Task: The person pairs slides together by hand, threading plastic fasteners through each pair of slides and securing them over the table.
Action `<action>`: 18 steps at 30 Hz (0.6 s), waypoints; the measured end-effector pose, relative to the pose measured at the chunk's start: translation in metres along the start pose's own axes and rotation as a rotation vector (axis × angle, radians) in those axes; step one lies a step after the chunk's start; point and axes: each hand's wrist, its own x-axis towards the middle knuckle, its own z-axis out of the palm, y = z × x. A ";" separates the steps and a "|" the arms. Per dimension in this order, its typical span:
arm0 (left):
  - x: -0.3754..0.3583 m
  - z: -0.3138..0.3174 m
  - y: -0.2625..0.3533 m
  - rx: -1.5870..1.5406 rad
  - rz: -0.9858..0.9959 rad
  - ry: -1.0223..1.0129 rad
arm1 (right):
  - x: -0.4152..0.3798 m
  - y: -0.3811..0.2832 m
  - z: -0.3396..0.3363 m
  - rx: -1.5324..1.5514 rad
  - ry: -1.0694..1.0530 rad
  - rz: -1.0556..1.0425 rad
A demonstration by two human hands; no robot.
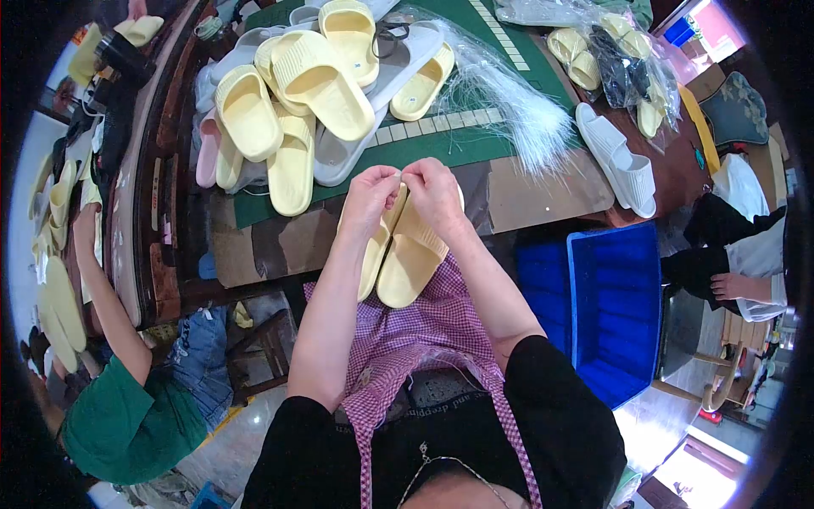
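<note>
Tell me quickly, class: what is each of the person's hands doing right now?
Left hand: closed, pinching the top of the yellow slipper pair.
Right hand: closed, pinching the same pair at the same spot, touching the left hand.

The hands (403, 191) cover the top ends of the pair of yellow slippers (398, 250), so whatever the fingertips (405, 176) pinch there cannot be made out. In the slipper pile (297, 93) the lower slippers are mostly buried. The bagged slippers (615, 51) blur behind plastic. The neighbour in green (119, 416) is cut off by the lens edge.
</note>
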 end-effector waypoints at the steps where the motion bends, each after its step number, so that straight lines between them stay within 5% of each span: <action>1: 0.000 -0.002 0.002 0.020 -0.023 -0.022 | 0.000 0.002 0.001 0.014 -0.002 0.005; 7: 0.001 0.005 0.000 -0.049 0.032 0.008 | 0.006 0.001 -0.006 0.213 -0.080 0.104; 10: -0.006 -0.003 -0.001 0.024 0.058 0.071 | 0.000 0.021 -0.013 0.011 0.062 -0.075; 12: -0.013 -0.015 -0.014 0.566 0.512 0.301 | -0.015 0.046 -0.021 -0.065 0.100 -0.016; 14: -0.031 -0.038 -0.022 0.947 0.661 0.285 | -0.032 0.053 -0.037 -0.098 0.021 0.154; 16: -0.056 -0.046 -0.024 1.220 0.551 0.378 | -0.053 0.074 -0.045 -0.108 -0.013 0.158; 18: -0.066 -0.055 -0.021 1.168 0.445 0.349 | -0.069 0.075 -0.048 -0.112 -0.084 0.259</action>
